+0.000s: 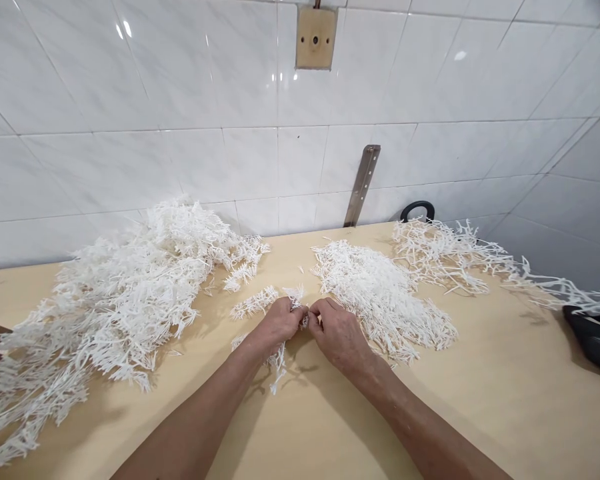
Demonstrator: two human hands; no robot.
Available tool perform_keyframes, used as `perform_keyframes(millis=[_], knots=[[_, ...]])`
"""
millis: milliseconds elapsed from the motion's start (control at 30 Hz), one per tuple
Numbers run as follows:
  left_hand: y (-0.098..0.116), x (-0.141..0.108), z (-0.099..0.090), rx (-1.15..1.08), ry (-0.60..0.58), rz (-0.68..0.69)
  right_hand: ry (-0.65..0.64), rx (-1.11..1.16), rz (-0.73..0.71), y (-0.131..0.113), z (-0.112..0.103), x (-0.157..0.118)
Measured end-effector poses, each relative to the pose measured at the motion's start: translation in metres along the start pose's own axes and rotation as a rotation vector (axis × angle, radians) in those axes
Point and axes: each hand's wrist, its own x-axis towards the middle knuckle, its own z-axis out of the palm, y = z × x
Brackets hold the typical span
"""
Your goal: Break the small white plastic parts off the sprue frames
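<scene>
A large tangled white pile at the left of the frame looks largely unworked. Near centre, the left hand's fingers grip a white sprig and the right hand's pinch its end; right of centre, a loose heap seems already separated, beside branching strands.

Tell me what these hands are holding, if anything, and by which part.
The left hand holds a white branching strand, apparently mid-length, since bits show above and below the grip. Whether the right hand pinches it too can't be told.
</scene>
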Motion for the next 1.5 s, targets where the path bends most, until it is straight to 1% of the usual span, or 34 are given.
perform_keyframes(millis=[67,100,200,267,333,400,467,533,567,600,633,700,733,767,833,900,1000,1133,1300,1500], knots=[[-0.001,-0.001,0.001,0.059,0.053,0.032,-0.013,-0.039,0.026,0.001,0.002,0.002],[-0.001,-0.001,0.001,0.084,0.073,0.049,-0.013,-0.051,0.065,0.003,0.002,0.003],[-0.003,0.0,0.003,0.103,0.118,0.069,0.048,-0.038,0.25,0.017,-0.006,0.009],[-0.006,0.002,0.004,0.049,0.098,0.058,0.15,0.008,0.321,0.03,-0.016,0.013],[-0.009,0.005,0.004,-0.043,0.027,0.052,0.251,0.004,0.373,0.043,-0.028,0.016],[-0.012,0.008,0.003,-0.14,-0.015,0.048,0.363,-0.022,0.399,0.054,-0.039,0.018],[-0.012,0.009,0.003,-0.212,-0.007,0.037,0.456,-0.057,0.377,0.061,-0.048,0.018],[-0.011,0.008,0.002,-0.252,-0.012,0.021,0.513,-0.055,0.341,0.061,-0.052,0.018],[-0.01,0.007,0.002,-0.263,-0.021,0.015,0.508,-0.021,0.329,0.058,-0.053,0.018],[-0.009,0.006,0.001,-0.27,-0.035,0.013,0.465,0.041,0.322,0.053,-0.052,0.018],[-0.007,0.005,0.001,-0.273,-0.053,0.014,0.394,0.121,0.317,0.047,-0.049,0.017],[-0.005,0.003,0.001,-0.263,-0.068,0.015,0.137,0.301,0.301,0.031,-0.042,0.015],[-0.004,0.002,0.001,-0.251,-0.057,0.011,0.01,0.355,0.277,0.024,-0.038,0.014],[-0.003,0.002,0.001,-0.24,-0.039,0.002,-0.08,0.381,0.264,0.018,-0.033,0.013],[-0.003,0.002,0.002,-0.223,0.005,-0.017,-0.161,0.409,0.254,0.009,-0.026,0.011],[-0.003,0.003,0.002,-0.225,0.01,-0.018,-0.175,0.437,0.267,0.007,-0.021,0.011],[-0.003,0.003,0.003,-0.216,-0.005,-0.009,-0.175,0.461,0.315,0.01,-0.02,0.011],[-0.001,0.002,0.003,-0.167,0.011,0.002,-0.227,0.495,0.37,0.013,-0.021,0.011],[0.0,0.001,0.002,-0.128,0.012,0.021,-0.277,0.608,0.434,0.011,-0.021,0.01],[-0.004,0.003,0.002,-0.108,0.015,0.047,-0.285,0.663,0.419,0.012,-0.022,0.01]])
